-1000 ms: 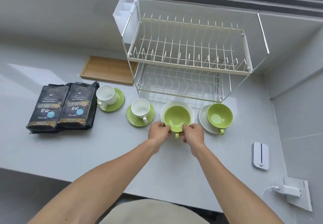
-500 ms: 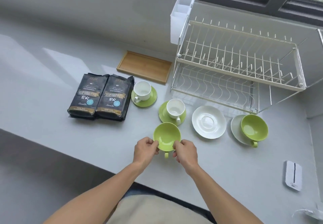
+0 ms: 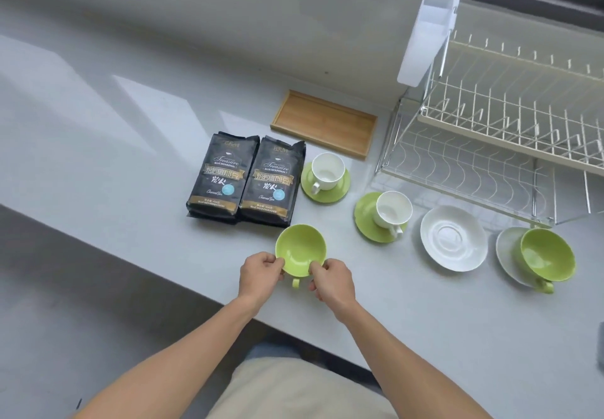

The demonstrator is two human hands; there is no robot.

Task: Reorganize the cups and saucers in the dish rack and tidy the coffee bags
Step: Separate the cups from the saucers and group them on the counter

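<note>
Head view: both hands' grip, left hand and right hand, clamps glossy lime-green cup.

Bright daylight w/ soft, even light. Pale shiny patches glare on the grey counter at left, like window shapes. Shadows are faint & small, e.g. under the dish rack. Pic is a bit soft & blurry all over, esp. the far wall & top left. Wide lens bends straight lines near the edges; the rack leans & looks stretched.
</note>
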